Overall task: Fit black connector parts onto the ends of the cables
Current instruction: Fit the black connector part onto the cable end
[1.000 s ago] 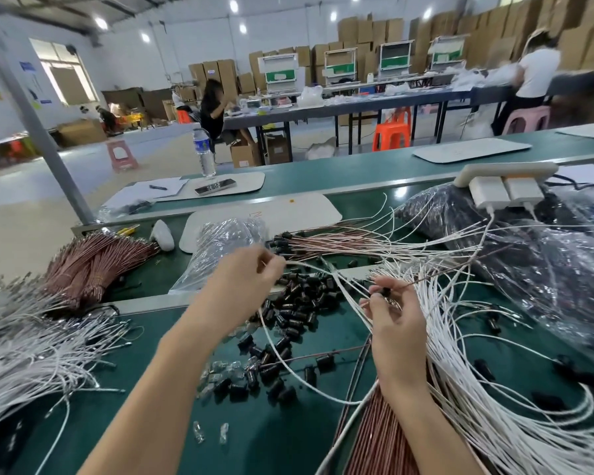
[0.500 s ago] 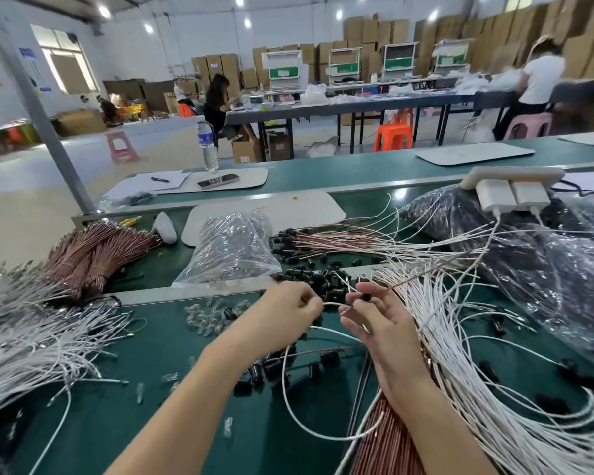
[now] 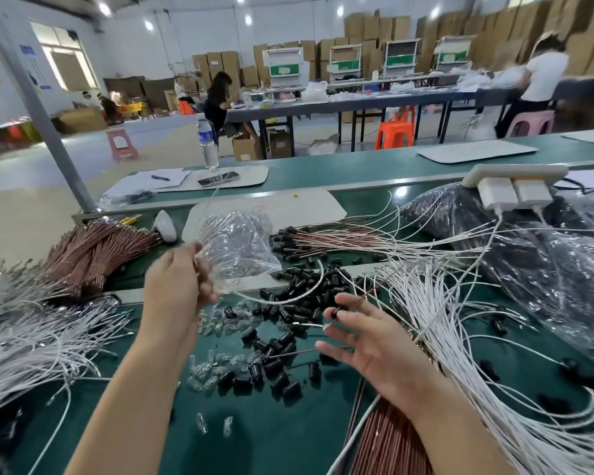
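My left hand (image 3: 177,286) is raised over the green bench and grips one white cable (image 3: 290,299), which arcs to the right above the heap of loose black connector parts (image 3: 302,293). My right hand (image 3: 374,347) hovers to the right of the heap with its fingers spread. Its upper fingertips pinch a black connector (image 3: 335,314) sitting on the end of a thin brown cable (image 3: 367,297). Brown cables with black connectors fitted (image 3: 326,238) lie further back.
White cable bundles lie at the right (image 3: 460,341) and left (image 3: 24,341). Brown cable bundles sit at the back left (image 3: 96,248) and under my right forearm (image 3: 391,443). A clear plastic bag (image 3: 240,248), small clear parts (image 3: 227,325), dark bags (image 3: 546,265) and a power strip (image 3: 515,176) surround the work spot.
My left hand has drawn up and to the left, pulling the white cable with it. My right hand has dropped lower and spread its fingers. The hands have come apart.
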{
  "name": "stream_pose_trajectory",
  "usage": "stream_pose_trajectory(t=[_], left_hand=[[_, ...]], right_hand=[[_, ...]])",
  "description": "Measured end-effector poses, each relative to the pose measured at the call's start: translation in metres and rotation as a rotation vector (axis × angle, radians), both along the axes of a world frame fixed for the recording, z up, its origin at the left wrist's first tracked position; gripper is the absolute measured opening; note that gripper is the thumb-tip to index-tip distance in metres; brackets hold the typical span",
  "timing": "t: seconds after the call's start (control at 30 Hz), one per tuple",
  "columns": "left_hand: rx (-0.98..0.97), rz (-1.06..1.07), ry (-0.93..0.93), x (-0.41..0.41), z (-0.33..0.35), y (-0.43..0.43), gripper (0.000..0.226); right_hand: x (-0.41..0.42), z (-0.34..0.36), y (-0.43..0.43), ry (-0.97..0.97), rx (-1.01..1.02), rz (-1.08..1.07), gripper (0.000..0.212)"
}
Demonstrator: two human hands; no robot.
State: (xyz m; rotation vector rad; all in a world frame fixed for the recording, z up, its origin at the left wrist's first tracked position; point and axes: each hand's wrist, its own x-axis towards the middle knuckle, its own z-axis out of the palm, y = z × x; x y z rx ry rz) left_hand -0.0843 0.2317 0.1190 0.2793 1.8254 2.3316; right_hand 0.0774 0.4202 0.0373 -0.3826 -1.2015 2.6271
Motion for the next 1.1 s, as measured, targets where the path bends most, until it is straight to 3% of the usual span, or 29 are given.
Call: stream_pose_trajectory(t=[0.17,0.3,0.37,0.43,0.47,0.57,0.67,0.87,1.1], left_hand=[[0.030,0.034,-0.293,0.008,-0.056,-0.010,0.016],[-0.043,0.055,-0.348,0.018,-0.083,-0.014,0.020],[-0.299,0.157,-0.150,0.023,-0.087,-0.017,0.032],[-0.654,0.324,0.221,0.033,-0.089,-0.020,0.050],[-0.727,0.342,0.419,0.040,-0.087,-0.018,0.052],[-0.899,0.067,0.799,0.061,-0.094,0.003,0.040],[-1.076,-0.054,0.976,0.074,-0.107,0.023,0.026],[-1.062,-0.050,0.909,0.071,-0.111,0.030,0.020],[-0.739,-0.032,0.914,0.077,-0.105,0.014,0.017]], right_hand=[[-0.005,-0.001,-0.010,-0.014,-0.055,0.011,0.032],[-0.007,-0.003,-0.015,-0.008,-0.085,0.004,0.036],[-0.007,-0.003,-0.016,-0.026,-0.068,-0.015,0.038],[-0.007,-0.003,-0.015,-0.038,-0.054,-0.033,0.038],[-0.007,-0.003,-0.015,-0.042,-0.050,-0.040,0.036],[-0.008,-0.002,-0.014,-0.048,-0.043,-0.090,0.026],[-0.009,-0.003,-0.011,-0.018,-0.075,-0.198,0.021],[-0.011,-0.006,-0.006,0.015,-0.102,-0.330,0.022],[-0.009,-0.011,-0.004,-0.032,-0.080,-0.207,0.015]])
